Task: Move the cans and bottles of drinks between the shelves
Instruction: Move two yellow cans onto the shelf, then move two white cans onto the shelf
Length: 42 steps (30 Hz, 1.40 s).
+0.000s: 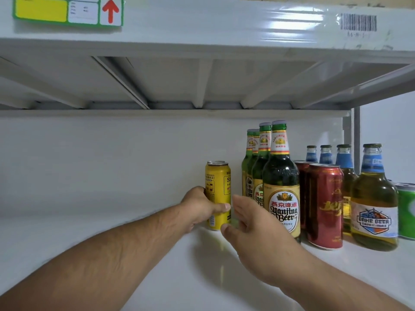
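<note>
Your left hand (202,207) grips the front yellow can (219,194); your open right hand (249,223) could topple the nearby Yanjing Beer bottle (281,189).

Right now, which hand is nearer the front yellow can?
Left. The left hand holds the front yellow can, fingers wrapped round it. The right hand hovers open just to its right, apparently not touching.

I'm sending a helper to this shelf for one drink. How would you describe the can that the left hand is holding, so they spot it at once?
On the white shelf, look left of the row of green Yanjing Beer bottles. There stands the yellow can, gripped by the left hand, a second yellow can directly behind it. It is the front yellow one; the other cans are red or green.
</note>
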Available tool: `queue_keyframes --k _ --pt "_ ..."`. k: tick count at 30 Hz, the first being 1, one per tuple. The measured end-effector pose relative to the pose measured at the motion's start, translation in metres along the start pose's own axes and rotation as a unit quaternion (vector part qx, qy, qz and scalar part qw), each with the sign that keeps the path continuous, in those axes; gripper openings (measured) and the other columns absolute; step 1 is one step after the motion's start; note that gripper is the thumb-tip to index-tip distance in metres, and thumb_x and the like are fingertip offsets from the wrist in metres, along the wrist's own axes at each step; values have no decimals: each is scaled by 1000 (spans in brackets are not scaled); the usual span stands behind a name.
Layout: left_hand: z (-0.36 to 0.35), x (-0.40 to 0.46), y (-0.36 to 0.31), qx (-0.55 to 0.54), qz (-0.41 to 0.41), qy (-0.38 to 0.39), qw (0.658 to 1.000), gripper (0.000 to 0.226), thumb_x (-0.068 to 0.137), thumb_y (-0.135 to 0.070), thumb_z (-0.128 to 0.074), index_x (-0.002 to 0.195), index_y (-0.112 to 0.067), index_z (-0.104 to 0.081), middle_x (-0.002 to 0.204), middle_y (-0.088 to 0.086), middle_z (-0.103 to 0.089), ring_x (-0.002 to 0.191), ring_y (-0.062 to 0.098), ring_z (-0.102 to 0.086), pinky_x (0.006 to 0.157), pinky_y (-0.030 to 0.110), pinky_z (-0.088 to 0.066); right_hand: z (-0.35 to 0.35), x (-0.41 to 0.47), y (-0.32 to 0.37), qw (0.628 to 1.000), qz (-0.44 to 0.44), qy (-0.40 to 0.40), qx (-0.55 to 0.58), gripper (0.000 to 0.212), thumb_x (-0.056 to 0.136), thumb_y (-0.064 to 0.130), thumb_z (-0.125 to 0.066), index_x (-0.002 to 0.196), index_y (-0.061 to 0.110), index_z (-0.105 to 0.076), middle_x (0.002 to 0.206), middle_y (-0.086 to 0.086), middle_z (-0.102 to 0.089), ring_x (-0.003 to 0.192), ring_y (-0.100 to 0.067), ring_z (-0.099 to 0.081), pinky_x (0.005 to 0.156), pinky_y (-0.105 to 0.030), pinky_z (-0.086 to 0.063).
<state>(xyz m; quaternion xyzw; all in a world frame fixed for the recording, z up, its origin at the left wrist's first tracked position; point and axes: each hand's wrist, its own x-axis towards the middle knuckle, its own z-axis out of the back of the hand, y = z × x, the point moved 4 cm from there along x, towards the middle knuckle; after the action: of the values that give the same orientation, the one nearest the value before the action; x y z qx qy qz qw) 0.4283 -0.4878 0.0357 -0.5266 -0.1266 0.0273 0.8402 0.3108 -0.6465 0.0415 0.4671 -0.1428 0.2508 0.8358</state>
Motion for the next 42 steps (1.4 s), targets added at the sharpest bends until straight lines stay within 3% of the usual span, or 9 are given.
queue_keyframes --k 3,6,8,10,14,16,21,27,42 --pt "-1 0 2 17 -11 0 1000 71 37 -41 -85 103 -22 -69 95 -2 -77 89 18 -75 90 45 -61 -3 0 -5 1000 16 10 -14 49 92 28 -61 136 36 -43 112 8 -67 97 -3 -65 85 -28 -55" --pt "0 -3 3 40 -10 5 999 68 31 -44 -74 96 -23 -70 87 -6 -78 81 11 -75 88 41 -62 -7 -1 -6 999 28 17 -5 55 92 31 -63 139 43 -38 92 15 -60 83 5 -61 76 -13 -48" --pt "6 -10 0 93 -3 14 996 88 33 -37 -75 118 -17 -68 107 -2 -77 96 13 -74 95 37 -59 -12 -1 -8 999 37 33 1 61 92 35 -62 144 46 -31 88 23 -53 81 7 -57 80 -12 -44" --pt "21 -17 0 153 16 12 988 109 57 -32 -81 154 -8 -39 144 8 -60 127 23 -60 106 30 -47 -17 -1 -4 997 52 58 6 65 93 39 -61 147 47 -27 89 33 -48 81 13 -53 79 -9 -40" --pt "67 -49 9 234 27 -31 971 101 83 -43 -79 163 -21 -22 165 3 -36 146 21 -42 110 27 -37 -29 6 13 990 84 109 -4 67 95 43 -57 153 38 -25 143 21 -47 115 5 -51 83 -8 -36" --pt "96 -73 18 292 21 -59 954 97 85 -44 -76 163 -24 -23 166 0 -33 148 18 -38 109 22 -32 -39 9 26 986 98 134 -33 67 95 49 -54 154 34 -25 152 14 -41 107 2 -53 72 -2 -38" --pt "173 -146 43 387 35 -112 915 89 90 -52 -68 162 -26 -25 168 -4 -30 150 16 -36 113 22 -29 -76 13 68 961 160 192 -122 69 97 58 -43 156 28 -24 158 8 -35 136 -11 -41 91 -16 -29" --pt "276 -241 79 377 70 -203 901 82 91 -53 -65 161 -31 -29 168 -6 -29 150 14 -34 117 27 -28 -156 6 141 923 234 221 -209 76 96 64 -36 156 19 -24 160 2 -33 145 -18 -30 112 -31 -29" --pt "464 -395 147 364 122 -252 888 81 95 -53 -61 163 -31 -22 169 -6 -25 150 17 -34 114 31 -32 -356 -51 318 900 246 257 -254 80 95 64 -37 157 17 -18 160 -5 -32 142 -28 -35 110 -41 -35"
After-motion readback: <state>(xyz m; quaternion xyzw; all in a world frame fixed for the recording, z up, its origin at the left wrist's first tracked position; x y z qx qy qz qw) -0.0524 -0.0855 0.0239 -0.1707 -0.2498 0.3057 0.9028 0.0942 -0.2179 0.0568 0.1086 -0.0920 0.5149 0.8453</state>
